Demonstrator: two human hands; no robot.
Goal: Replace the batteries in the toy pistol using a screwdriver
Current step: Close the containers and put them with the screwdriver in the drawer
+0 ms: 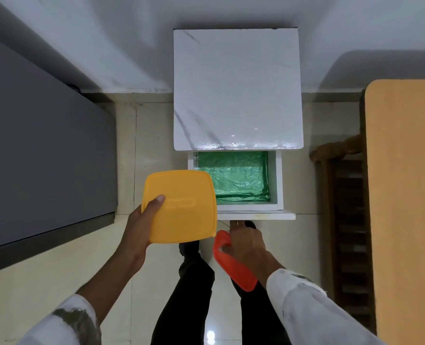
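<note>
Item 1: yellow container [181,207]. Square with rounded corners, matte plastic, moulded bar on the lid. The left hand [141,220] grasps its near-left corner, thumb on top, and holds it level, probably so the contents don't shift.

Item 2: orange-red plastic piece [233,267]. Glossy and rounded, tilted on edge; box or lid cannot be told. The right hand [246,242] curls round it, fingertips reaching the drawer front, seemingly to push it.

Item 3: drawer [278,180]. White, pulled out under the near edge of the tabletop [236,90], lined with a crinkled green sheet [233,175].

Tabletop: white, marble-veined, glossy.

Toy pistol, screwdriver, batteries — none in sight; perhaps boxed, cannot tell.
</note>
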